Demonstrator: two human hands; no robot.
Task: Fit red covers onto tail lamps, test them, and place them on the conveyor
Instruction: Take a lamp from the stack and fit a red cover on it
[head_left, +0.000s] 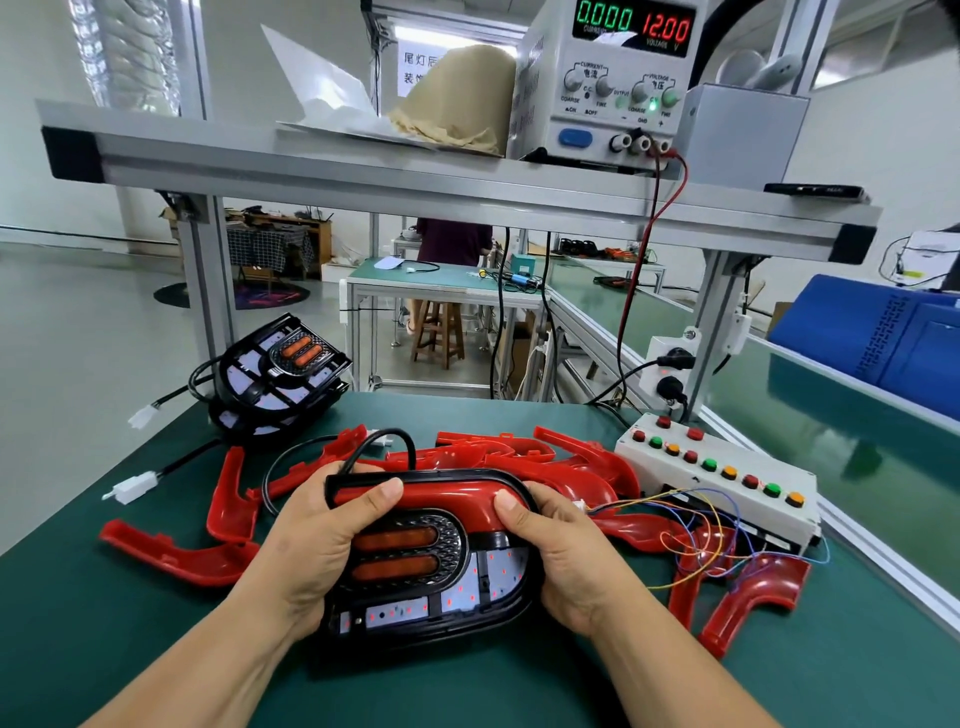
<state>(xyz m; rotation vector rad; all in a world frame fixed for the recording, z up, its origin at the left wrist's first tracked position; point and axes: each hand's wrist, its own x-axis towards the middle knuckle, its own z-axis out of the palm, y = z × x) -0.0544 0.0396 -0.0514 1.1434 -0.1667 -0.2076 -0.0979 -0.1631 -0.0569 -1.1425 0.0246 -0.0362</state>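
The tail lamp (431, 587) lies at the near middle of the green surface (519, 686), clamped from both sides. The left grip (322, 540) curls round its 9 o'clock edge and the right grip (561, 551) round 3 o'clock, thumbs pressing the red cover (447, 493) along the 12 o'clock rim, probably to snap it home (clips hidden). Loose covers (519, 457) fan behind within reach. The button box (722, 467) waits at 2 o'clock, the conveyor (831, 441) beyond it, stacked lamps (283, 374) at 10, and the power supply (613, 78) is shelved at 12.
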